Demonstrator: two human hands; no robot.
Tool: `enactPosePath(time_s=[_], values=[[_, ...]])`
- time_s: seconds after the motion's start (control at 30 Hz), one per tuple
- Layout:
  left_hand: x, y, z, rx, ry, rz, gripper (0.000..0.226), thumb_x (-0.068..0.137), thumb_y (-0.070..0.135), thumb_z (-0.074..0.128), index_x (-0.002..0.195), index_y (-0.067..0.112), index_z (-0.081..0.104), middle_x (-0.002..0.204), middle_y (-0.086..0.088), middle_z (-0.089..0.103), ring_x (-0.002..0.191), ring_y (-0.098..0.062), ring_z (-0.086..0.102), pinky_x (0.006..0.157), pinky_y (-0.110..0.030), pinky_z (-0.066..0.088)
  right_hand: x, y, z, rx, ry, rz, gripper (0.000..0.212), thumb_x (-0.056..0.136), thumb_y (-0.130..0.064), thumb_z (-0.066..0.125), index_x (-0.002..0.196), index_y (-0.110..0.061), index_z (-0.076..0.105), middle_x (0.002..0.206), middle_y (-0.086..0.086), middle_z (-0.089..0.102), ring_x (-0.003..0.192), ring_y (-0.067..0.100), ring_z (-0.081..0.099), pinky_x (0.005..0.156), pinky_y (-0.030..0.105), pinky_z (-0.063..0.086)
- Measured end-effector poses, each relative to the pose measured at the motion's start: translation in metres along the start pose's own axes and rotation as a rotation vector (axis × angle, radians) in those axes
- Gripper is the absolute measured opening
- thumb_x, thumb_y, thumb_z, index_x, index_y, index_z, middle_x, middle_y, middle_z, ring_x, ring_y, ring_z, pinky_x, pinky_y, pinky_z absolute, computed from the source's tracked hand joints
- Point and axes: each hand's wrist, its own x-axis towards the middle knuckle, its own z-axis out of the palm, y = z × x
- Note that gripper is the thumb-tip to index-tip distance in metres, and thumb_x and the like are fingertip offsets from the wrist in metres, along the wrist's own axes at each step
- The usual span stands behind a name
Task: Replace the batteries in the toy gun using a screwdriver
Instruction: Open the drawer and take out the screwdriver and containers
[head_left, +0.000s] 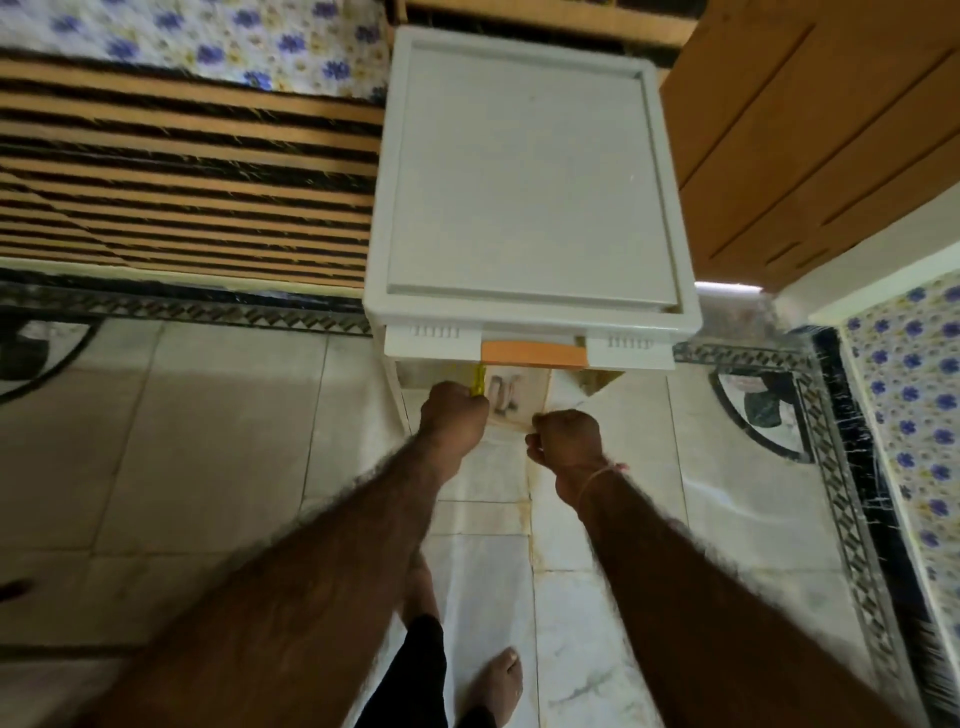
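Both bare forearms reach forward and down from the lower edge of the head view, converging toward the middle. The left hand (454, 415) is curled into a fist, knuckles up, gripping something yellow. The right hand (563, 441) is also curled, with a thin thread band around its wrist. The two hands sit near each other without touching.

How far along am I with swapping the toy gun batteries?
Early. Done: the drawer of the white cabinet stands open. In hand: your left hand grips a yellow-handled tool, probably the screwdriver; your right hand is curled at the drawer's front edge. Left: no toy gun or batteries show, so unscrewing and swapping remain.
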Motion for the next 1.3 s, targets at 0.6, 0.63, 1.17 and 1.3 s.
enactPosePath(time_s=[0.6,0.63,1.17,1.3], values=[[-0.224,0.015,-0.017,-0.283,-0.001,0.227,0.018,0.086,0.000,0.051,0.072,0.005,0.061,0.063,-0.010,0.055,0.060,-0.020,0.054,0.058,-0.029,0.048,-0.155,0.001,-0.125,-0.214,-0.001,-0.478,0.031,0.065,-0.043,0.052,0.064,-0.013,0.059,0.069,0.007,0.068,0.069,0.027,0.066,0.068,0.046,0.055],[-0.223,0.027,-0.018,-0.289,0.004,0.251,0.018,0.087,0.001,0.051,0.072,0.005,0.061,0.064,-0.010,0.055,0.060,-0.020,0.054,0.058,-0.030,0.048,-0.162,-0.015,-0.127,-0.199,-0.003,-0.492,0.028,0.068,-0.040,0.054,0.063,-0.012,0.060,0.067,0.008,0.067,0.066,0.026,0.065,0.065,0.043,0.054],[-0.099,0.157,-0.051,0.058,0.224,0.330,0.014,0.081,0.020,0.061,0.083,0.010,0.070,0.074,-0.003,0.067,0.073,-0.024,0.068,0.060,-0.032,0.056,-0.089,-0.174,-0.082,-0.090,-0.019,-0.317,0.020,0.086,-0.012,0.055,0.087,0.007,0.062,0.067,0.019,0.062,0.053,0.026,0.057,0.049,0.029,0.044],[-0.065,0.168,-0.061,0.170,0.264,0.293,0.027,0.087,0.023,0.061,0.112,0.012,0.062,0.104,-0.005,0.066,0.085,-0.020,0.059,0.065,-0.024,0.042,-0.061,-0.190,-0.063,-0.147,-0.006,-0.298,0.017,0.081,-0.012,0.059,0.075,0.003,0.063,0.064,0.018,0.064,0.051,0.028,0.060,0.050,0.029,0.048]])
